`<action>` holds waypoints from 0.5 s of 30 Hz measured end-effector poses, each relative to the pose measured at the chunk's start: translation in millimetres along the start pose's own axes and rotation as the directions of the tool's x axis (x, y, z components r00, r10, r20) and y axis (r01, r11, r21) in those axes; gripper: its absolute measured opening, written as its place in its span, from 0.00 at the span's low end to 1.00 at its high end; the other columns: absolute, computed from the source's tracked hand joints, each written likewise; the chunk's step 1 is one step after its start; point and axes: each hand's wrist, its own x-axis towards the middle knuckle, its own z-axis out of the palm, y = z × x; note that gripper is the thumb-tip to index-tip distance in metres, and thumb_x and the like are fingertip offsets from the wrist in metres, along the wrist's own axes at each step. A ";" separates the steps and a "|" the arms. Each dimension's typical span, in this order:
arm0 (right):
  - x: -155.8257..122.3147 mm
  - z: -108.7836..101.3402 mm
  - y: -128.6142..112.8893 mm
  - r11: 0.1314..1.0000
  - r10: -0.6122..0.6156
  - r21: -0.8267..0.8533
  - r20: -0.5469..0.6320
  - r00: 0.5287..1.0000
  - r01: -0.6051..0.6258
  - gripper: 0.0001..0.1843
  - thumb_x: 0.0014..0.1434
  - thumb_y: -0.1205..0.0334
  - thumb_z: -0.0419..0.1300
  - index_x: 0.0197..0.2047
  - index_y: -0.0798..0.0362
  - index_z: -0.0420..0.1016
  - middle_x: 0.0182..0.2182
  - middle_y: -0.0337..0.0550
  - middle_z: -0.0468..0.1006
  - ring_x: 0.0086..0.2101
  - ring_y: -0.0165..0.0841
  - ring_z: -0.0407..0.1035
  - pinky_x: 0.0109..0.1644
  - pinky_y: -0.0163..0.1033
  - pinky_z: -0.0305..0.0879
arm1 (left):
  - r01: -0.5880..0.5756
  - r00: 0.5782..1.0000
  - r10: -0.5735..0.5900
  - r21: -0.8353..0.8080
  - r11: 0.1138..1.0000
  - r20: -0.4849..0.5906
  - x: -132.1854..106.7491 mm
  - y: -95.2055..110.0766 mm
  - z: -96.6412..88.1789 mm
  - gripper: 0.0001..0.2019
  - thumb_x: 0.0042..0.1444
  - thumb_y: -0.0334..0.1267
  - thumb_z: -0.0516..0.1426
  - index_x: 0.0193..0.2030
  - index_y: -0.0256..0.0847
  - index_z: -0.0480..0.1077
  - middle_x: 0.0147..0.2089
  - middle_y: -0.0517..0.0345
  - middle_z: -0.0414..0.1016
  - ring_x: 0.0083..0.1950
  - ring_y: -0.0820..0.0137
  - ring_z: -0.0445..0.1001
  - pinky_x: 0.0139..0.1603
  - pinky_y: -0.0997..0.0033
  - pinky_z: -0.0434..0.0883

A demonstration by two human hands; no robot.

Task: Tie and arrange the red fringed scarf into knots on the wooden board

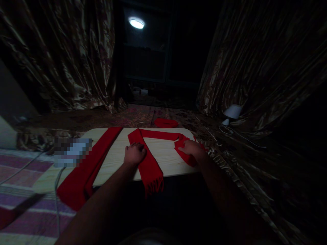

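A red fringed scarf (pixel 149 166) lies bent across a small light wooden table (pixel 166 158), its fringe hanging over the front edge. My left hand (pixel 134 153) rests on the scarf's near strip with fingers curled down. My right hand (pixel 192 149) presses on the bunched right end of the same scarf, fingers closed on the fabric. A second red scarf (pixel 89 166) runs diagonally over the table's left side and off its front corner. A small folded red piece (pixel 166 123) lies behind the table.
A blurred-out pale object (pixel 73 151) with a cable sits at the table's left. A white lamp (pixel 232 113) and cord stand at the right by shiny patterned curtains (pixel 263 68). A striped cloth (pixel 22 197) covers the left. The room is dark.
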 end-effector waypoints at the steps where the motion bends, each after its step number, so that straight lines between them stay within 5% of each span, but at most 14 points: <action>1: -3.0 -2.4 -4.7 0.999 0.044 -0.028 -0.037 0.998 -0.045 0.30 0.62 0.42 0.57 0.55 0.58 0.77 0.53 0.62 0.77 0.53 0.52 0.71 0.56 0.51 0.64 | -0.002 1.000 0.002 0.000 1.000 0.000 0.1 0.0 -0.1 0.20 0.61 0.47 0.50 0.52 0.46 0.78 0.60 0.50 0.76 0.62 0.53 0.69 0.57 0.49 0.64; 4: -11.5 -6.0 -22.2 0.996 0.047 -0.062 -0.249 0.967 -0.065 0.26 0.63 0.50 0.56 0.58 0.58 0.74 0.58 0.64 0.72 0.58 0.53 0.66 0.61 0.56 0.58 | 0.010 1.000 -0.010 -0.003 1.000 0.001 -0.1 0.1 -0.5 0.20 0.61 0.47 0.50 0.52 0.46 0.77 0.61 0.50 0.75 0.63 0.52 0.69 0.58 0.48 0.64; 6: -15.3 -3.5 -36.2 0.997 -0.082 -0.041 -0.350 0.933 0.072 0.23 0.64 0.54 0.56 0.58 0.56 0.73 0.60 0.62 0.70 0.60 0.50 0.62 0.64 0.54 0.54 | 0.014 1.000 -0.014 -0.004 1.000 0.001 -0.3 0.2 -0.7 0.20 0.61 0.47 0.50 0.52 0.46 0.78 0.61 0.50 0.75 0.63 0.52 0.69 0.58 0.49 0.63; 10: -19.1 11.9 -66.1 0.927 -0.337 0.074 -0.269 0.902 0.368 0.21 0.65 0.55 0.55 0.56 0.54 0.75 0.55 0.53 0.77 0.55 0.42 0.69 0.61 0.43 0.59 | 0.004 1.000 -0.004 -0.011 1.000 0.000 -0.1 -0.7 0.8 0.20 0.61 0.47 0.50 0.51 0.46 0.78 0.60 0.49 0.76 0.63 0.52 0.69 0.58 0.49 0.64; 15: -26.8 30.6 -93.9 0.879 -0.417 0.151 -0.220 0.882 0.453 0.21 0.64 0.52 0.57 0.55 0.53 0.77 0.54 0.51 0.78 0.54 0.41 0.71 0.59 0.41 0.62 | 0.019 1.000 -0.019 -0.029 0.999 -0.011 1.1 -2.9 3.7 0.20 0.61 0.47 0.52 0.53 0.46 0.78 0.61 0.50 0.75 0.65 0.51 0.68 0.61 0.49 0.63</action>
